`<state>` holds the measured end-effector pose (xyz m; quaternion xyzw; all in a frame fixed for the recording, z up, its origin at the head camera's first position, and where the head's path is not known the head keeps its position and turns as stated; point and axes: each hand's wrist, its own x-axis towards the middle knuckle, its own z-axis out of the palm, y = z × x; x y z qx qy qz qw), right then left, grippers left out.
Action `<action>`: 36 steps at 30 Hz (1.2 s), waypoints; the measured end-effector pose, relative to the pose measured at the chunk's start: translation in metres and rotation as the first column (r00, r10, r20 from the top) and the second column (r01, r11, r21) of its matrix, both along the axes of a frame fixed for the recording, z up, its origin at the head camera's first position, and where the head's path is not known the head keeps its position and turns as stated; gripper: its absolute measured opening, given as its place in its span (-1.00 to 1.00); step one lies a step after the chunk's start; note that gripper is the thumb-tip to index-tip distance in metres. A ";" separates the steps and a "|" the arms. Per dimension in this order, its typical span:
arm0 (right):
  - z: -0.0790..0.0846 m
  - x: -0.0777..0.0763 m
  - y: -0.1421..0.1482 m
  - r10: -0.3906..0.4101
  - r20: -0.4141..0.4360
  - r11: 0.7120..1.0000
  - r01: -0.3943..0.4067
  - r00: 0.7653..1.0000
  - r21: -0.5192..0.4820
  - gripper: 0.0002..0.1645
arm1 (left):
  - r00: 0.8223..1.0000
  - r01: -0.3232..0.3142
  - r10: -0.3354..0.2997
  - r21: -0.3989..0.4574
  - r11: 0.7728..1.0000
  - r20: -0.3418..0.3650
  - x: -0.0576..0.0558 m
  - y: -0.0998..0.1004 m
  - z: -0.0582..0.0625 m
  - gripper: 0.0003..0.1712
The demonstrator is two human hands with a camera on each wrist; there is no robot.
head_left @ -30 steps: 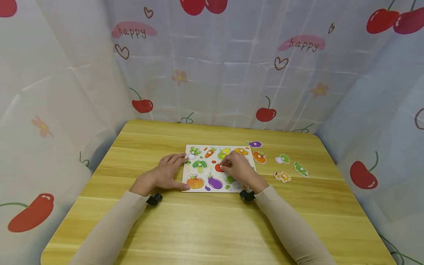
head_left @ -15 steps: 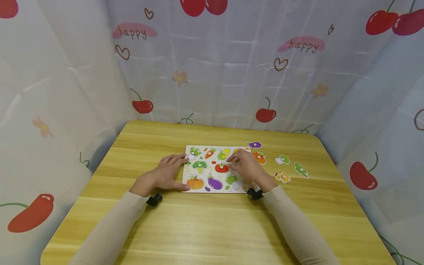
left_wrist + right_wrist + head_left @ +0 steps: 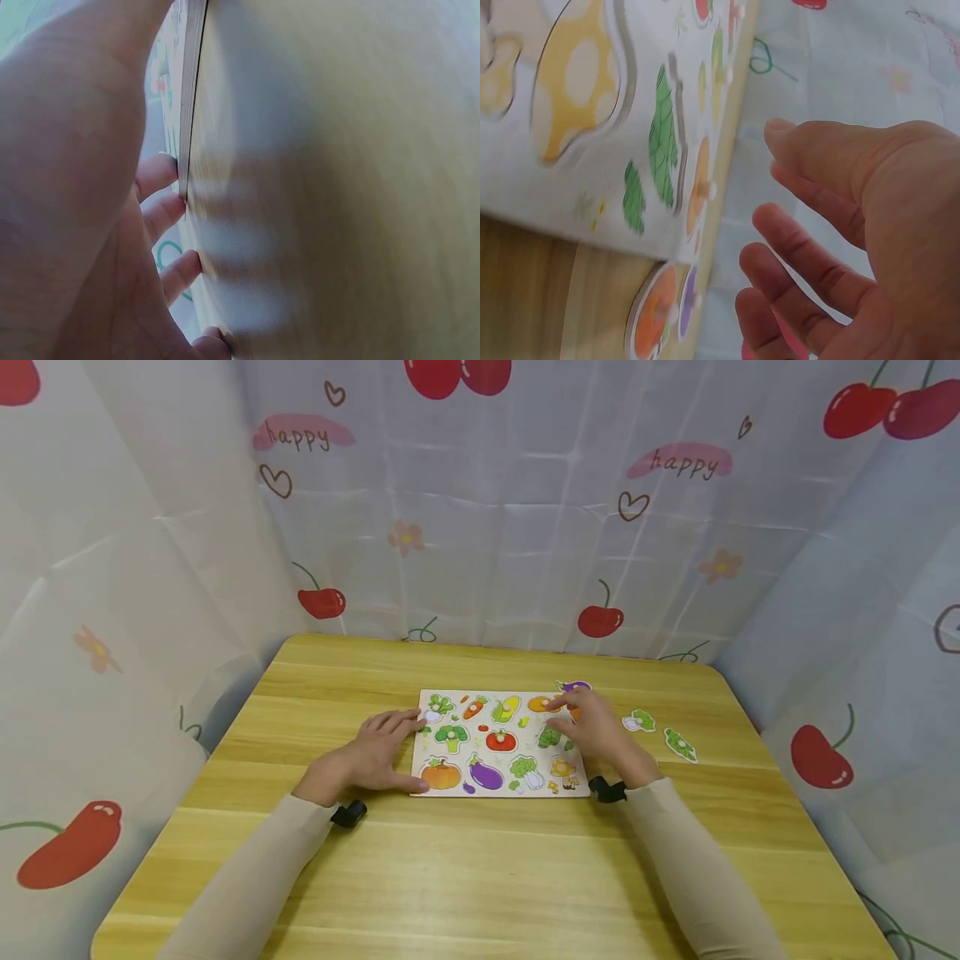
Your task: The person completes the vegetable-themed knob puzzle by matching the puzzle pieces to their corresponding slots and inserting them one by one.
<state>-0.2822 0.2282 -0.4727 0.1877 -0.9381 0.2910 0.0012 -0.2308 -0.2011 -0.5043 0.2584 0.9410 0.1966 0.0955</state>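
Note:
My left hand [image 3: 369, 756] lies at the left edge of a white vegetable puzzle board [image 3: 478, 762], fingers spread, fingertips touching the edge in the left wrist view. Over the board's right side hovers my right hand [image 3: 597, 728], holding nothing, thumb and fingers parted in the right wrist view. Below it, just off the board, a loose orange pumpkin piece [image 3: 652, 319] is mostly hidden in the head view. A purple eggplant piece [image 3: 574, 686] lies behind that hand. The red tomato piece [image 3: 501, 742] sits in the middle of the board, with a knobbed carrot [image 3: 473, 709] and corn [image 3: 507, 710] behind it.
To the right of the board, a bok choy piece [image 3: 638, 721] and a long green leafy piece [image 3: 681, 745] lie loose on the wooden table [image 3: 450, 877]. Cherry-printed curtains [image 3: 480, 568] enclose the table's back and sides.
The right hand has let go of the tomato's knob and moved right, its fingers spreading, to the board's right edge. It now covers the loose pumpkin piece. The left hand has stayed put.

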 end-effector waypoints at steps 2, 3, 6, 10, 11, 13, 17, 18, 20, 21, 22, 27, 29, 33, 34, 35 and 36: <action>0.000 0.001 0.007 -0.018 -0.006 1.000 0.018 1.000 0.013 -0.61 | 1.000 0.001 -0.001 -0.002 1.000 -0.002 0.000 0.000 0.000 0.39; 0.000 0.001 0.011 -0.026 -0.007 1.000 0.027 1.000 0.015 -0.60 | 1.000 0.000 0.000 -0.005 1.000 -0.001 0.000 0.000 0.000 0.39; -0.003 0.002 0.024 -0.055 -0.018 0.998 0.055 0.998 0.022 -0.58 | 1.000 0.000 0.000 -0.008 1.000 -0.003 0.000 0.001 0.000 0.39; -0.007 0.002 0.045 -0.077 -0.028 0.997 0.078 0.997 0.025 -0.58 | 1.000 0.004 -0.004 0.010 1.000 -0.003 -0.001 0.000 0.000 0.41; -0.008 0.003 0.050 -0.084 -0.026 0.996 0.085 0.996 0.021 -0.58 | 1.000 0.005 -0.005 0.010 1.000 -0.005 -0.001 -0.001 0.000 0.42; -0.008 0.005 0.061 -0.091 -0.020 0.996 0.091 0.996 0.009 -0.57 | 1.000 0.007 -0.007 0.012 1.000 -0.006 0.000 -0.001 0.000 0.42; -0.010 0.011 0.083 -0.104 -0.023 0.995 0.104 0.994 -0.009 -0.52 | 1.000 0.005 -0.005 -0.011 1.000 -0.003 0.000 0.001 0.001 0.41; -0.010 0.012 0.089 -0.107 -0.024 0.994 0.107 0.994 -0.012 -0.51 | 1.000 0.003 -0.003 -0.014 1.000 0.000 0.000 0.001 0.001 0.40; -0.013 0.015 0.100 -0.121 -0.024 0.993 0.120 0.992 -0.009 -0.48 | 1.000 0.002 -0.002 -0.020 1.000 -0.001 -0.001 0.001 0.001 0.40; -0.014 0.015 0.106 -0.132 -0.026 0.991 0.132 0.991 -0.006 -0.47 | 1.000 0.003 -0.003 -0.022 1.000 -0.004 -0.001 0.002 0.000 0.39; -0.015 0.017 0.112 -0.143 -0.023 0.990 0.143 0.989 -0.007 -0.46 | 1.000 0.003 -0.004 -0.023 1.000 -0.008 -0.001 0.002 0.000 0.39; -0.020 0.022 0.143 -0.199 -0.018 0.980 0.199 0.980 -0.002 -0.31 | 1.000 -0.005 0.005 -0.029 1.000 -0.003 0.000 0.002 -0.001 0.40; -0.021 0.025 0.156 -0.218 -0.008 0.976 0.218 0.976 -0.005 -0.26 | 1.000 -0.009 0.009 -0.029 1.000 0.002 0.000 0.001 -0.001 0.40; -0.027 0.030 0.179 -0.264 -0.002 0.964 0.264 0.964 -0.009 -0.23 | 1.000 -0.009 0.009 -0.021 1.000 0.000 0.002 0.001 -0.001 0.42; -0.028 0.032 0.184 -0.277 -0.003 0.961 0.277 0.961 -0.010 -0.24 | 1.000 -0.008 0.008 -0.020 1.000 0.000 0.001 0.002 -0.001 0.42; -0.030 0.033 0.188 -0.291 -0.006 0.957 0.291 0.957 -0.010 -0.25 | 1.000 -0.008 0.008 -0.019 1.000 0.001 0.001 0.002 -0.001 0.41; -0.031 0.034 0.192 -0.304 -0.006 0.953 0.304 0.953 -0.010 -0.26 | 1.000 -0.008 0.008 -0.018 1.000 0.003 0.001 0.002 0.000 0.41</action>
